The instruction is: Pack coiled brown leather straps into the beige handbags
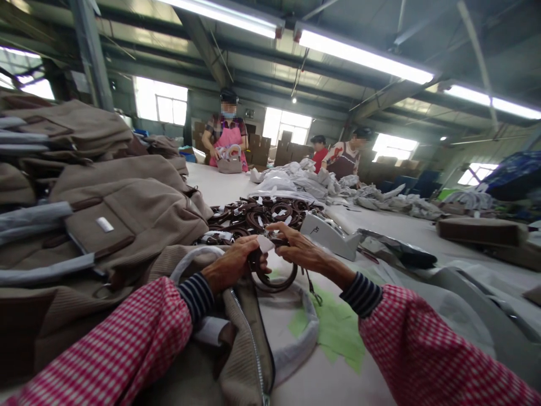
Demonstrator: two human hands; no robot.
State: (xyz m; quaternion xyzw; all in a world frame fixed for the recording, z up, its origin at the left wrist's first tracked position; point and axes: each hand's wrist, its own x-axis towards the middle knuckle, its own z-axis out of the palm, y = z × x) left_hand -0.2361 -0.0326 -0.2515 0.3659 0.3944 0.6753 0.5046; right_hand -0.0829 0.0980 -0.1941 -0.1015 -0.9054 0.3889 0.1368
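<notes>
A coiled dark brown strap (276, 286) with metal clips hangs between my two hands. My left hand (236, 260) is closed around part of it, with a small white wrapping at the fingertips. My right hand (298, 246) holds the strap's other side near the top, index finger reaching toward the white piece. Beneath my hands lies an open brown bag (240, 338) with its zipper undone and a white-wrapped handle (306, 332) looping out to the right.
Brown bags (139, 220) are heaped at the left. Behind my hands lies a pile of coiled straps (253, 214), beside a white dispenser (332, 234). Green paper (338, 332) lies at the right. Several people stand across the table, near heaped white wrapping (304, 177).
</notes>
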